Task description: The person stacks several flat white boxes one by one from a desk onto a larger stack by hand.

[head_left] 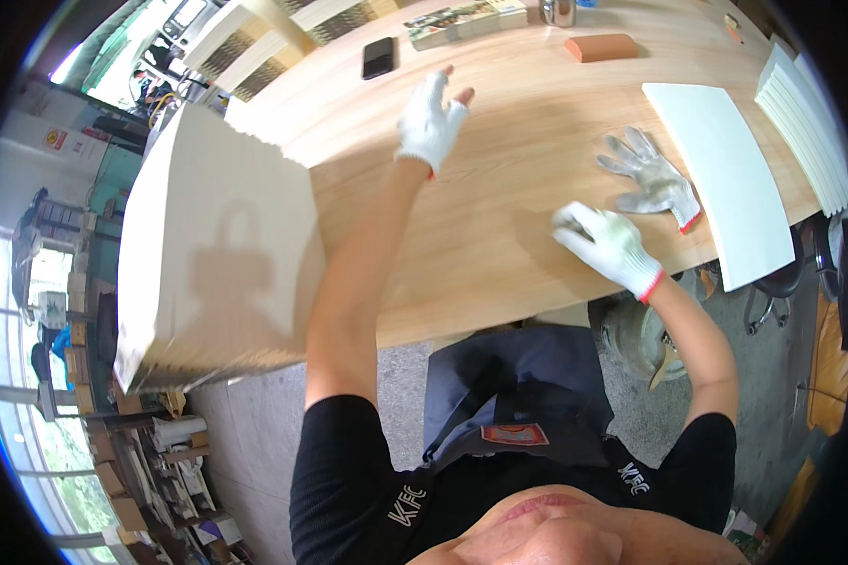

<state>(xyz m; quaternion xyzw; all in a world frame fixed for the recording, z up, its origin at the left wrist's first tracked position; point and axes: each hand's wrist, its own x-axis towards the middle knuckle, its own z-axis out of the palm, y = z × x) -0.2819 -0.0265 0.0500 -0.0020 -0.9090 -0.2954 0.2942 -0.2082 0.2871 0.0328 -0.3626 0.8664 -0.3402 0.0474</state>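
My left hand [428, 124], in a white knit glove with bare fingertips showing, is held over the wooden table with fingers spread. It holds nothing and is nearest to a black phone [378, 58]. Closer to the table's front edge, my right hand [611, 247] wears a matching glove with a red cuff. Its fingers are loosely bent and apart, with nothing visible between them. Just beyond it lies a loose greyish work glove [664, 184], fingers pointing away from me. Right of that glove, a white sheet [730, 179] overhangs the front edge.
A tall stack of white sheets [240, 254] stands at the left, and another stack [801, 132] at the right. Toward the back of the table [499, 122] are an orange-brown case [601, 48], a bundle of booklets [466, 24] and a metal cup [558, 11].
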